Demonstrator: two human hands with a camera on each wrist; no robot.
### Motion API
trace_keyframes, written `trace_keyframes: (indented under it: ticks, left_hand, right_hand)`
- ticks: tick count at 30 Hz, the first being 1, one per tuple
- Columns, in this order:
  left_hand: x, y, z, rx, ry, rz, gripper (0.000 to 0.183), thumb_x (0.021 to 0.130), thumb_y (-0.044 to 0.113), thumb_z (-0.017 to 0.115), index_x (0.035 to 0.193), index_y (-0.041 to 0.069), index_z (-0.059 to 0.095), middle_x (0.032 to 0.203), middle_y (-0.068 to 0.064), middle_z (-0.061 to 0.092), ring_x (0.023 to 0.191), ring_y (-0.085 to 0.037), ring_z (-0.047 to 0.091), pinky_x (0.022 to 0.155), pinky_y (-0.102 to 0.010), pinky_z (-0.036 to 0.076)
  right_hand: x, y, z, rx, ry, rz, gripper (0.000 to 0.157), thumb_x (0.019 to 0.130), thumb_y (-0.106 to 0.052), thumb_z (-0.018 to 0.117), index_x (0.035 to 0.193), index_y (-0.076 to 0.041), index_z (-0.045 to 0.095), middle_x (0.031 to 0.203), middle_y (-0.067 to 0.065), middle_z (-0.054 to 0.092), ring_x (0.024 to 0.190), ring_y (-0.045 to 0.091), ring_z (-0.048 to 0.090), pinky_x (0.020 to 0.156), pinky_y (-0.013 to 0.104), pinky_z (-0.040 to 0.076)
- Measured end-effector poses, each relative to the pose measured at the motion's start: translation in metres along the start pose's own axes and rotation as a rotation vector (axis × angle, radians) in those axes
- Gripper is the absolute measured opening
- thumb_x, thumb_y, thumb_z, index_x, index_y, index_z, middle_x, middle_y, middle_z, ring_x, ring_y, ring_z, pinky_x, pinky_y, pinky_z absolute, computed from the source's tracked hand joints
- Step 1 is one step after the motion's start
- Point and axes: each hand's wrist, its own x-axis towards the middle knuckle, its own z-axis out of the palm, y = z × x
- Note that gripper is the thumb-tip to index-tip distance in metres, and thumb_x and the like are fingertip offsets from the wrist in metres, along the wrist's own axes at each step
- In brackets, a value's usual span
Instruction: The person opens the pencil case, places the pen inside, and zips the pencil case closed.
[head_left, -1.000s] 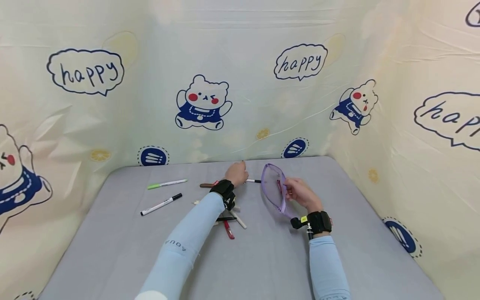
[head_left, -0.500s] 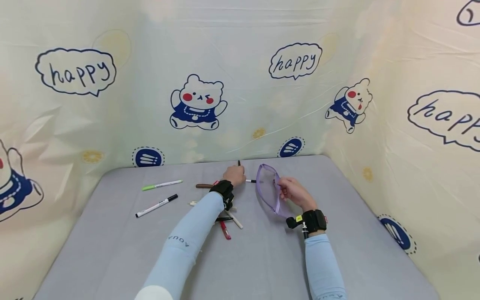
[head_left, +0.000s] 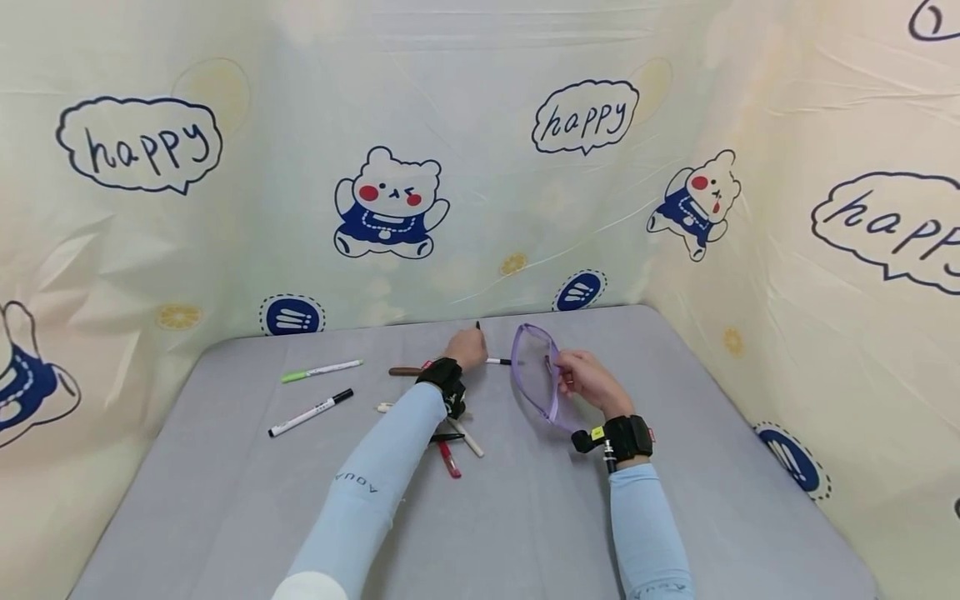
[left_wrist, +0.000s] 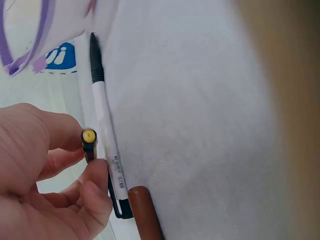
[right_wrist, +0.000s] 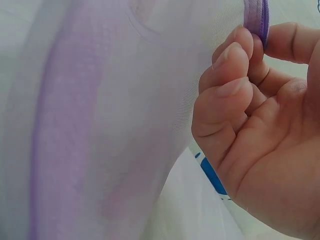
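Observation:
My left hand (head_left: 467,348) pinches a dark pen (left_wrist: 88,142) with a yellow end, seen end-on in the left wrist view. Just beyond that hand lies a white pen (left_wrist: 107,125) with a black tip and clip. A brown pen (left_wrist: 146,212) lies at its near end. My right hand (head_left: 596,385) grips the zipped edge of a purple mesh pouch (head_left: 555,398), its mouth spread toward the left hand. In the right wrist view, thumb and fingers pinch the purple zip (right_wrist: 257,20), and the see-through mesh (right_wrist: 145,95) hangs beside them.
On the grey tabletop (head_left: 210,500), a green-capped marker (head_left: 322,371) and a black-capped white marker (head_left: 311,412) lie to the left. Under the left forearm are a red pen (head_left: 450,460), a white stick-like pen (head_left: 467,437) and a black pen (head_left: 447,437). A printed curtain stands behind.
The view has turned slightly right. The dark pen's tip now shows more plainly above my left hand, pointing up. My right hand still holds the pouch, its mouth spread.

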Motion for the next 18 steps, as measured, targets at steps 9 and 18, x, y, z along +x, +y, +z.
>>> trace_keyframes:
  ticks: [9,18]
  left_hand:
    - [-0.015,0.007,-0.022,-0.272,0.021,-0.029,0.019,0.091,0.015,0.061,0.100,0.006,0.075,0.093,-0.008,0.073,0.076,-0.019,0.062,0.061,-0.025,0.044]
    - [-0.039,0.023,-0.029,-0.461,0.063,0.010,0.025,0.094,0.025,0.059,0.110,0.012,0.073,0.107,-0.008,0.073,0.085,-0.016,0.068,0.073,-0.027,0.052]
  right_hand:
    - [-0.005,-0.010,0.004,0.010,0.009,0.006,0.024,0.103,-0.008,0.040,0.089,0.011,0.044,0.071,0.010,0.051,0.060,0.019,0.049,0.054,0.027,0.043]
    - [-0.011,-0.016,0.007,0.002,-0.023,0.017,0.023,0.103,-0.009,0.040,0.086,0.004,0.047,0.071,0.006,0.053,0.062,0.018,0.051,0.057,0.028,0.044]
